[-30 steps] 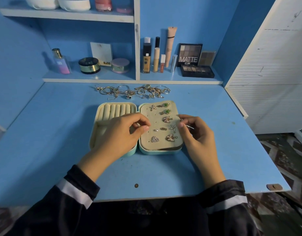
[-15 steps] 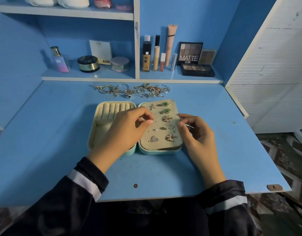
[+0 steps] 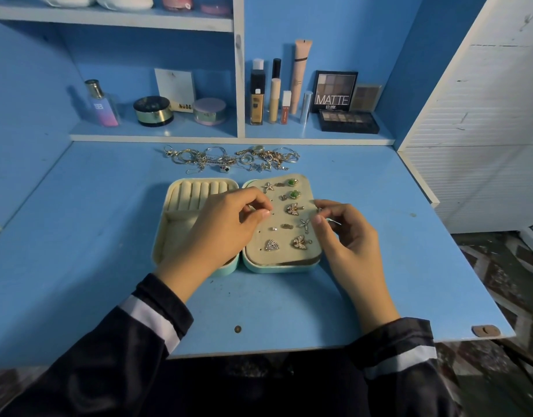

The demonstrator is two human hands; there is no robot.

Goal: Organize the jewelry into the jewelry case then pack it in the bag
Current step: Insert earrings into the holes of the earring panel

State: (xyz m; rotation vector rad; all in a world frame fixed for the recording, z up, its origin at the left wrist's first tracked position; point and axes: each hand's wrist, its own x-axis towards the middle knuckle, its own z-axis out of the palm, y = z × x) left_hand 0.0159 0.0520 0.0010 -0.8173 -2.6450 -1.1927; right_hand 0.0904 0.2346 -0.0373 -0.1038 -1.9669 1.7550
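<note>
Head view. The jewelry case (image 3: 277, 268) lies open at the middle of the worktop (image 3: 93, 236), its two halves side by side. The left half carries ring rolls (image 3: 199, 191). The right half carries a padded panel (image 3: 259, 236) with several earrings (image 3: 294, 209) set into it. My left hand (image 3: 220, 227) reaches across the left half, with thumb and forefinger pressed together at the panel's left edge; I cannot tell whether they hold anything. My right hand (image 3: 346, 239) rests at the panel's right edge, fingers curled, thumb and forefinger pinching a small thin piece (image 3: 320, 210) too small to identify. Loose jewelry (image 3: 229, 159) lies in a row near the worktop's back edge, apart from the case.
</note>
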